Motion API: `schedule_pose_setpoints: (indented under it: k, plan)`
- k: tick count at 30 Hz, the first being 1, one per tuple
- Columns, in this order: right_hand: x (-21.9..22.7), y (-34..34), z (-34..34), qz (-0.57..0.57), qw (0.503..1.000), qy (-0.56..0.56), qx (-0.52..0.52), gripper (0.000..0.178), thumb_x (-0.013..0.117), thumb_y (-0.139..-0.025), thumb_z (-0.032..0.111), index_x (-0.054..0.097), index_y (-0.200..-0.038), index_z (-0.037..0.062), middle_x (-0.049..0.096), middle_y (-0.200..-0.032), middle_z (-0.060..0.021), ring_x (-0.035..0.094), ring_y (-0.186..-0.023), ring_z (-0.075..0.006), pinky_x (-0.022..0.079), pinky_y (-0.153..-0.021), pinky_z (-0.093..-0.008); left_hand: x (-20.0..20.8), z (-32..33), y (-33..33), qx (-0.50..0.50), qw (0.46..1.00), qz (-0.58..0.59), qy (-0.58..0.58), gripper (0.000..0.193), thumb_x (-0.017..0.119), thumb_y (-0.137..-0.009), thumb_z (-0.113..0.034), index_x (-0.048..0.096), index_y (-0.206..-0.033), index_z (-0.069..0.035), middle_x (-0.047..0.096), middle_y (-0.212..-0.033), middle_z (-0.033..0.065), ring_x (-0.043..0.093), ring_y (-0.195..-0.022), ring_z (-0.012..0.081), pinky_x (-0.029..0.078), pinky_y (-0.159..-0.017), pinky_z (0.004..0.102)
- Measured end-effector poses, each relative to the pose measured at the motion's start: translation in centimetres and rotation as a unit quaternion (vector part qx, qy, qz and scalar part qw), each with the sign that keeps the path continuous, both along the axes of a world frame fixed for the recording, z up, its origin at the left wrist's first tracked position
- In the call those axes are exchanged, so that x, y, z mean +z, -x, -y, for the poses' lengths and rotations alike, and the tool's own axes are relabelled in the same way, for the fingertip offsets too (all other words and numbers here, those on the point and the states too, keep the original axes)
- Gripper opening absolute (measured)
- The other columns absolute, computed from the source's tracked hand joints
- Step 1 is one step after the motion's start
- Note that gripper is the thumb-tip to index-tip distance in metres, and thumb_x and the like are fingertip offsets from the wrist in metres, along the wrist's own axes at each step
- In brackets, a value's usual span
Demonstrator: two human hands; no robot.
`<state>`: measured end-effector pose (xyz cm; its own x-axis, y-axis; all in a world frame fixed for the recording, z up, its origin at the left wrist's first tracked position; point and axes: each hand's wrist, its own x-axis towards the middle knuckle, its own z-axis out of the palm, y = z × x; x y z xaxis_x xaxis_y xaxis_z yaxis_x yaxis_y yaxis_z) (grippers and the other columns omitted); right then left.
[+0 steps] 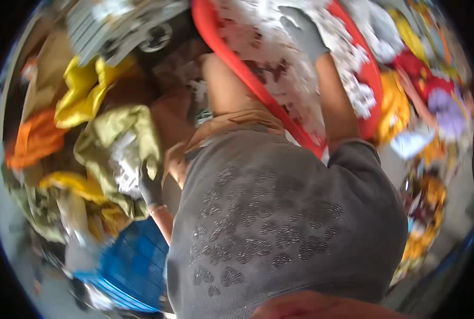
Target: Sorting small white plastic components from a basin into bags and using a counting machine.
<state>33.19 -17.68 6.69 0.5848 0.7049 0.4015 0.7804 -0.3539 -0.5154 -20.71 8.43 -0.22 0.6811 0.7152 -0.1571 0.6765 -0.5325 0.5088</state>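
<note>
My right hand (304, 36), in a grey glove, reaches into a large red tub (205, 24) at the top. Its fingers are stretched out over a heap of small white pieces (247, 21). What the pieces are is too blurred to make out. My left hand (151, 187), also grey-gloved, is at the mouth of an olive-green sack (145, 119) on the left. White pieces (126, 165) show inside the sack beside that hand. Blur and the sack's edge obscure its fingers, so I cannot see whether it grips anything.
A blue plastic crate (136, 266) stands at the lower left. Yellow (91, 90) and orange bags (37, 138) lie around the sack. A grey slatted plastic object (96, 34) is at the top left. Colourful bags and bundles (396, 106) are piled to the right of the tub.
</note>
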Motion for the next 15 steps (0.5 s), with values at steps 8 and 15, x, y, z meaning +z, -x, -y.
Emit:
schedule_pose_setpoints:
  k: [8, 15]
  plan:
    - [-5.9, 4.7, 13.4, -0.223, 0.883, 0.384, -0.149, 0.041, 0.048, -0.090, 0.036, 0.054, -0.123, 0.0115, 0.059, -0.115, -0.0162, 0.058, -0.104, -0.0308, 0.045, -0.091, -0.0368, 3.4, 1.5, -4.3, -0.106, 0.980, -0.130, 0.110, 0.025, 0.055, -0.087, -0.021, 0.062, -0.093, 0.002, 0.063, -0.083, 0.0226, 0.061, -0.074, 0.0355, 0.047, -0.067, 0.0411]
    - [-11.2, 6.2, 8.5, -0.111, 0.935, 0.319, -0.111, 0.041, 0.049, -0.088, 0.031, 0.051, -0.124, 0.0117, 0.054, -0.120, -0.0142, 0.057, -0.103, -0.0329, 0.046, -0.089, -0.0415, 5.4, 3.1, -4.7, -0.004, 0.987, -0.076, 0.144, 0.029, 0.057, -0.088, -0.021, 0.062, -0.104, 0.001, 0.066, -0.094, 0.0197, 0.063, -0.088, 0.0341, 0.049, -0.078, 0.0377]
